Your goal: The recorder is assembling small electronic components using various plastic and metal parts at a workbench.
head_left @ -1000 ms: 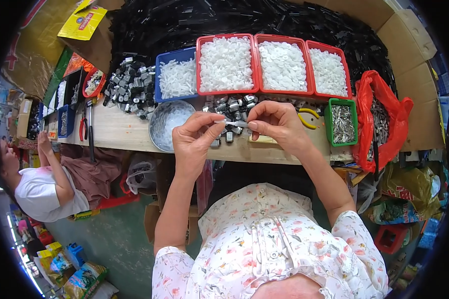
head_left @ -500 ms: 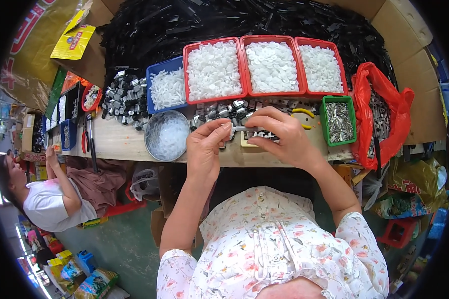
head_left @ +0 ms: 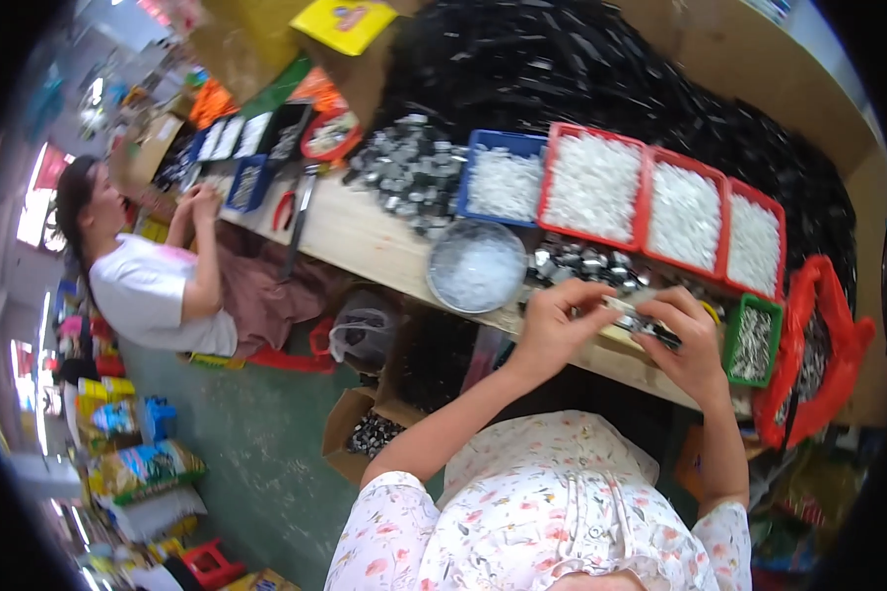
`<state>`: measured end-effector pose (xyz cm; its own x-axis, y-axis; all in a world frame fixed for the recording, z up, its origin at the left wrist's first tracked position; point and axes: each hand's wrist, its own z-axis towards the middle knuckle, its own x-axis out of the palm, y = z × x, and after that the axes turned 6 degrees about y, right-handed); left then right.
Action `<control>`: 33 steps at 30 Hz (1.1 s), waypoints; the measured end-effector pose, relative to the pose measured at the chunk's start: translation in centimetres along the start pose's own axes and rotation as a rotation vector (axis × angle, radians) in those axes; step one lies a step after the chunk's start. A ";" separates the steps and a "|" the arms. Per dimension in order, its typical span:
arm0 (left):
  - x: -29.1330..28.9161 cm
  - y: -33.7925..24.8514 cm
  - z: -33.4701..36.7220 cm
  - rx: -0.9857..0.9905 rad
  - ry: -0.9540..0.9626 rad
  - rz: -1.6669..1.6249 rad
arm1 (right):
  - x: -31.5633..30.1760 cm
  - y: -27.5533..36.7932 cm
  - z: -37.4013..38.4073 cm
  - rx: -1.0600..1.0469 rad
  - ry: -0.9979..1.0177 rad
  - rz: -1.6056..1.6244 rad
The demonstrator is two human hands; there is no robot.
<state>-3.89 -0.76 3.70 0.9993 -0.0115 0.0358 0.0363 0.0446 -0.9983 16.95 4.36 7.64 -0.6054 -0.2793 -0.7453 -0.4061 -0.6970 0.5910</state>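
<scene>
"Plastic piece (head_left: 620, 306), small and whitish: where is it?"

"Between the two hands, above the table (head_left: 365, 236). The hands are apart: the left hand (head_left: 560, 333) pinches one end; blur hides whether the right hand (head_left: 688, 340) grips too."

"How will it handle?"

"Light, I'd judge, fairly stiff, slightly slippery. Hold it by the ends, with fingertips."

One white blouse (head_left: 522, 473), as seen from here: scattered pink-and-red flower print, short sleeves (head_left: 389, 527), ruffled neckline (head_left: 606, 565), vertical trim (head_left: 573, 507) down the front.
</scene>
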 end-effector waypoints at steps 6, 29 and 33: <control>-0.6 -0.3 -0.8 0.466 -0.011 0.457 | -1.0 0.4 -0.5 0.084 0.100 0.245; 5.3 4.3 0.8 0.674 0.177 0.986 | -2.4 -6.0 -7.6 0.184 0.066 -0.004; 6.1 5.6 0.5 0.761 0.209 1.037 | -2.5 -6.3 -7.8 0.175 0.072 -0.005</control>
<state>2.43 -0.10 -1.68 0.5473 0.2183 -0.8080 -0.6814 0.6768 -0.2787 26.37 4.30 3.31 -0.5550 -0.3265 -0.7650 -0.5257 -0.5750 0.6269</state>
